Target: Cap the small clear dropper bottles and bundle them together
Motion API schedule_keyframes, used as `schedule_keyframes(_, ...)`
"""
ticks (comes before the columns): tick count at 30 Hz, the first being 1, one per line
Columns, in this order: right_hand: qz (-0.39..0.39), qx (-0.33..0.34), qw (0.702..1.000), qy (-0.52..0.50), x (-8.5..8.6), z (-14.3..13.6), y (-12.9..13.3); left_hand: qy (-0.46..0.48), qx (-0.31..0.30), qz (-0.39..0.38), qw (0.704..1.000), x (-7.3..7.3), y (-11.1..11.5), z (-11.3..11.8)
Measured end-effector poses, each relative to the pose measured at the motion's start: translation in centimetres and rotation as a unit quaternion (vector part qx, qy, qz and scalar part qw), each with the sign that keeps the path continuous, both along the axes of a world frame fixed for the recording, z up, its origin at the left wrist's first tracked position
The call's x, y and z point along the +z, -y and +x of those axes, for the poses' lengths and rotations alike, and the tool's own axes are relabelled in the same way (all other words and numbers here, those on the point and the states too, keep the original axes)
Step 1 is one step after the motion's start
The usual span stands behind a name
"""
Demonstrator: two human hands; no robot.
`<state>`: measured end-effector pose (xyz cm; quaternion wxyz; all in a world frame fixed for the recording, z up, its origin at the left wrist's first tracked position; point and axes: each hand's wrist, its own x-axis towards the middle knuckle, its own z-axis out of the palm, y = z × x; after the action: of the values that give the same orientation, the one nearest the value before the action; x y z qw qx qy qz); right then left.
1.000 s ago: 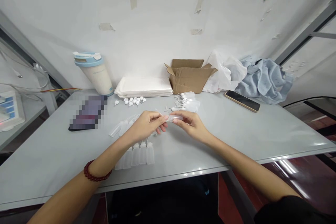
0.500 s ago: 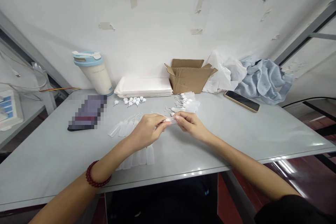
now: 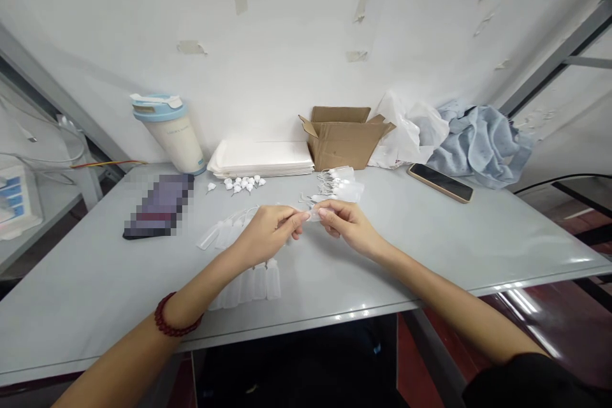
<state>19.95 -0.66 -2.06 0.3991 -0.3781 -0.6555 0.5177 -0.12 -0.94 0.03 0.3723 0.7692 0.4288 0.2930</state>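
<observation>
Pinched between thumb and fingertips of both hands, a small clear plastic piece [image 3: 314,215] hung just above the table [image 3: 430,255], the left hand [image 3: 271,229] on one end and the right hand [image 3: 351,224] on the other; the fingers hid most of it, so whether its parts were joined could not be told. Under and beside the left forearm lay a front row of clear sleeves [image 3: 272,284] and, behind it, a fan of sleeves with white cords [image 3: 224,234]. Just beyond the right hand sat a pile of corded sleeves [image 3: 351,192], which seemed to be finished ones. Loose white caps [image 3: 246,184] lay farther back, apparently not yet used, so the work looked partway along. Behind them stood a stack of white sheets [image 3: 262,156] and an open cardboard box [image 3: 344,148].
</observation>
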Motion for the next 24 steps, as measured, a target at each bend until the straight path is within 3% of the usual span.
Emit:
schedule_keyframes(6,0.049,-0.022,0.997,0.057,0.02,0.21,-0.07,0.002,0.013,-0.081,0.997,-0.01,0.29,0.25)
schedule_keyframes(12,0.043,0.011,0.998,0.044,-0.12,0.06,0.12,-0.004,0.013,-0.06,0.998,-0.06,0.41,0.39)
schedule_keyframes(18,0.004,0.05,0.999,0.022,0.15,0.18,0.19,-0.024,-0.028,0.081,0.996,-0.02,0.57,0.26)
schedule_keyframes(24,-0.088,0.102,0.991,-0.01,-0.16,0.5,-0.34,-0.058,-0.073,0.262,0.961,-0.08,0.47,-0.01)
